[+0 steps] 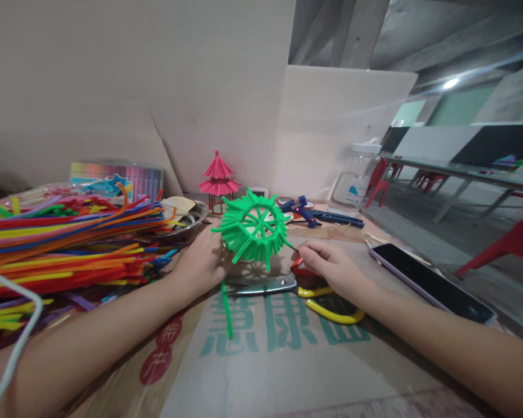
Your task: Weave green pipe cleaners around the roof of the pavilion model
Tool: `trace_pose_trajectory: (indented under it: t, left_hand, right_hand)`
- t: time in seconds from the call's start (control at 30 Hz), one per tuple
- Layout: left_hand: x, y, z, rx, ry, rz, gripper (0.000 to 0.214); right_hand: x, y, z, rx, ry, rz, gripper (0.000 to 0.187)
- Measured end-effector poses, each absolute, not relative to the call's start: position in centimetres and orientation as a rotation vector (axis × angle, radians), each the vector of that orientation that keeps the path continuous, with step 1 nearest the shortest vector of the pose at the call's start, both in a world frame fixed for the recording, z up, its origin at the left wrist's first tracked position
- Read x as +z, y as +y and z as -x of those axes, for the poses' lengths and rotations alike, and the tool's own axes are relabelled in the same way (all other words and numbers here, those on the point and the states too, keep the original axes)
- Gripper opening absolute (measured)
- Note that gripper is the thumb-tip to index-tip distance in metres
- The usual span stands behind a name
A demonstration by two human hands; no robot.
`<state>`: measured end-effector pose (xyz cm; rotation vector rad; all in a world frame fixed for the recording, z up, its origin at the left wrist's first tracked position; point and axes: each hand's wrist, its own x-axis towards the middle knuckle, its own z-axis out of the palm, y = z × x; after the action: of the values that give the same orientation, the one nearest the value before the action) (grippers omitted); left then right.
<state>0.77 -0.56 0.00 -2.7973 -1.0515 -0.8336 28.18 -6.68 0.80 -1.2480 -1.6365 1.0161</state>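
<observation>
Head view: one green fringed ring [253, 248], raised above a printed sheet [283, 377], between both hands; tufts run all round, crossed spokes fill the opening — the form looks largely built, finishing apparently left. Left hand [206, 255]: behind the ring's left side, fingers hidden; closure and grip cannot be told. Right hand [320, 260]: thumb and forefinger pinched on a thin stem [293, 248] at the ring's right edge. One green strip [228, 313], below the left hand, attachment unclear. Scissors [290, 283], beneath the ring, held by neither hand.
</observation>
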Motion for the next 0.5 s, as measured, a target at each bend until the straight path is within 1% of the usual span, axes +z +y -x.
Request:
trace_pose_trajectory:
  t: [0.3, 0.5]
  left_hand:
    - [0.21, -0.75, -0.87, -0.850, -1.042, 2.775, 0.023]
    - [0.37, -0.83, -0.98, -0.834, -1.046, 2.797, 0.021]
  right_hand:
    - [0.78, -6.62, -28.32, 1.031, -1.633, 1.255, 0.035]
    - [1.11, -6.88, -28.12, 1.093, -1.603, 1.254, 0.039]
